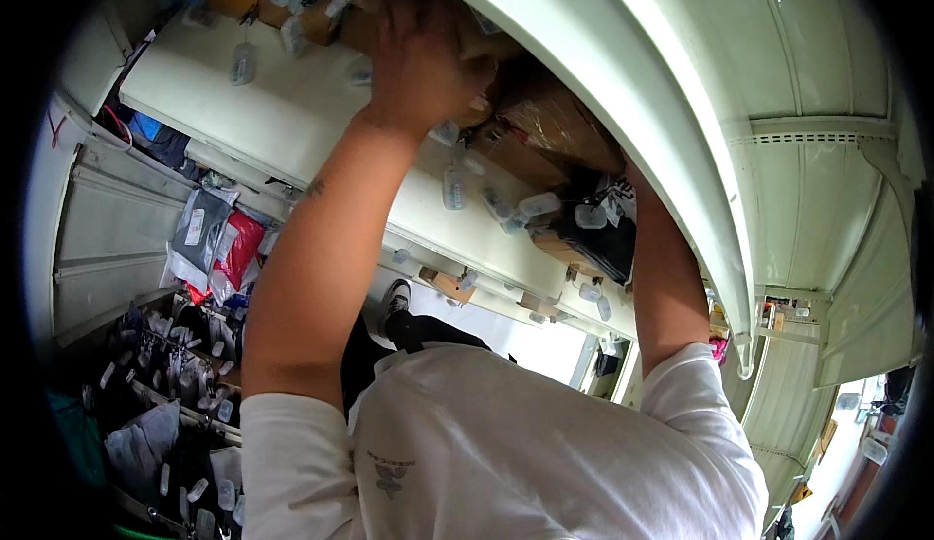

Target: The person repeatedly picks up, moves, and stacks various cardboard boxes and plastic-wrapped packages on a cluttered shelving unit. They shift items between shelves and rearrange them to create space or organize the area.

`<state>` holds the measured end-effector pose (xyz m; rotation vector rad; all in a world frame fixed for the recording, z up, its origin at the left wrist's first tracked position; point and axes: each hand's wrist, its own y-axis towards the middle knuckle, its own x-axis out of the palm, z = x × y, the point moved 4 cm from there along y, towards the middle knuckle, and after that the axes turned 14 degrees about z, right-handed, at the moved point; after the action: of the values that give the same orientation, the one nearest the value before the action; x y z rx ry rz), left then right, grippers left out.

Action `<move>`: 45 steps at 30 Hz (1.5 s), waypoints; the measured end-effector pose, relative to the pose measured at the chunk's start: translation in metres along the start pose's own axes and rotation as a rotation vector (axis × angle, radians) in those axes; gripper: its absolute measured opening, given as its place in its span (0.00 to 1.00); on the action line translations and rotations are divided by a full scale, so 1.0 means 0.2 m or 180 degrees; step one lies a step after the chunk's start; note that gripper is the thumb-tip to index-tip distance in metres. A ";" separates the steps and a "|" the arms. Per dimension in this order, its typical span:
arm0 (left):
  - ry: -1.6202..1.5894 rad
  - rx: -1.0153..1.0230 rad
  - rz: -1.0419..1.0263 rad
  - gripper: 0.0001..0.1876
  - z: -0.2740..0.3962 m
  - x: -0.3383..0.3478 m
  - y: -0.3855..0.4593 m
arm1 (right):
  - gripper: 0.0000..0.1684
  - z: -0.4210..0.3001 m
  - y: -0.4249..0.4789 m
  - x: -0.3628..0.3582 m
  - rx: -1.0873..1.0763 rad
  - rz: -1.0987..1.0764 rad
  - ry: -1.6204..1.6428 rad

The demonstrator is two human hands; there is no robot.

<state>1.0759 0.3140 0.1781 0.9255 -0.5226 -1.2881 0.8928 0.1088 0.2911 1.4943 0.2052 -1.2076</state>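
Observation:
My left hand (423, 58) is raised into a metal shelf (292, 95), among cardboard boxes in its shaded back. It is slightly blurred, and its fingertips are lost in shadow, so I cannot tell whether it grips anything. Just right of it sits a brown cardboard box (558, 128) with clear tape. Small clear plastic tags (454, 190) hang over the shelf's front. My right forearm (664, 270) reaches up beside a black plastic-wrapped bundle (602, 241). The pale edge of an upper shelf (657, 66) cuts across that arm, and my right hand is out of view behind it.
At left lie grey and red plastic packages (195, 230). Below them, racks of dark items with clear tags (190, 372) fill the lower left. A small cardboard box (446, 284) sits on a lower shelf. Metal shelving panels (810, 197) rise at right.

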 end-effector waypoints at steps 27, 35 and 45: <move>-0.3297 -0.4925 -0.0827 0.48 0.22 0.05 -0.20 | 0.37 0.03 -0.04 0.03 0.0224 0.0071 0.0238; -0.3236 -0.4594 -0.0493 0.46 0.23 0.06 -0.14 | 0.37 0.03 -0.04 0.05 0.0300 0.0120 0.0408; -0.3029 -0.4564 -0.0409 0.42 0.03 -0.13 0.07 | 0.37 -0.24 0.02 0.23 0.0217 0.0023 0.1027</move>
<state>1.0723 0.3368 0.1971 -0.9003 -0.1125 -1.7121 0.9431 0.1247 0.2515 1.7444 0.3772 -0.9703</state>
